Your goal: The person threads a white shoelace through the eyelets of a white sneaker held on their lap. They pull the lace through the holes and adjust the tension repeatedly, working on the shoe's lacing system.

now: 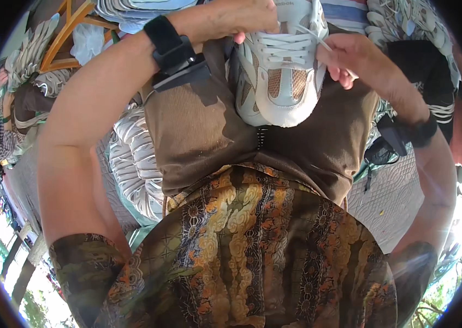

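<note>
From the head camera, a white sneaker [277,71] with tan mesh panels is held up in front of the person's chest, toe pointing down toward the brown apron [203,131]. The left hand [236,19] is curled over the sneaker's collar at the top, fingers closed around its edge. The right hand [351,60], just beside the sneaker on the other side, pinches a white lace [318,38] between thumb and fingertips and draws it out sideways.

The sneaker looks light and mostly soft: the mesh upper should give under the fingers, while the rubber toe and sole stay firm. It is not fragile and not slippery. The collar or the sole edge seems the surest place to grip; the lace is limp and thin, so it wants a fingertip pinch.

No table shows below the sneaker; it is carried in the air. Behind and to both sides of it lie heaps of cloth and clothing, a striped grey-and-white fabric [132,158] to the left, a wooden chair frame [67,38] further up left, and dark garments to the right. Bright daylight falls at the lower corners.
</note>
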{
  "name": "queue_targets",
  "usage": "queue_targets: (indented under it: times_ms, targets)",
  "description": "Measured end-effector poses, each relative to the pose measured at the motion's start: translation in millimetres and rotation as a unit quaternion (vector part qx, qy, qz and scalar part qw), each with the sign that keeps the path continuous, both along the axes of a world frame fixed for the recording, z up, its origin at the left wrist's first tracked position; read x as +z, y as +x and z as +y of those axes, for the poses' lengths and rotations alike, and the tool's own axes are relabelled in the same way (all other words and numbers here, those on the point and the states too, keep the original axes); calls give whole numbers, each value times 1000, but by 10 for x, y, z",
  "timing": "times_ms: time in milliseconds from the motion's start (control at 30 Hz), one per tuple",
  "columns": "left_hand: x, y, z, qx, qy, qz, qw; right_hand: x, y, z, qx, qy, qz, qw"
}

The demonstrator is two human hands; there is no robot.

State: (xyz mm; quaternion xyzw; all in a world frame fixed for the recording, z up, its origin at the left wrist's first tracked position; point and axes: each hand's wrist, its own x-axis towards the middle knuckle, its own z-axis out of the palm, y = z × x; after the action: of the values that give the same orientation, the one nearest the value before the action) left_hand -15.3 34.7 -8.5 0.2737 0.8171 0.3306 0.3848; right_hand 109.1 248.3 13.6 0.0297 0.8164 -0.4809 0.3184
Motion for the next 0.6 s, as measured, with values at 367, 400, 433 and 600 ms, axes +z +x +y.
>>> queue_targets:
  times_ms: [367, 400, 433, 600]
  targets:
    - [-156, 33, -31, -9, 79, 1, 997, -181, -59, -79, -146, -261, -88, 950]
    - [27, 90, -31, -6, 47, -1, 999, -174, -32, -77, -126, -242, -68, 959]
    - [15, 79, -13, -13, 34, 10, 999, -163, -6, -79, -106, -223, -48, 968]
    - [-76, 54, 37, -46, 22, 45, 998, -182, 43, -81, 208, 233, 489, 815]
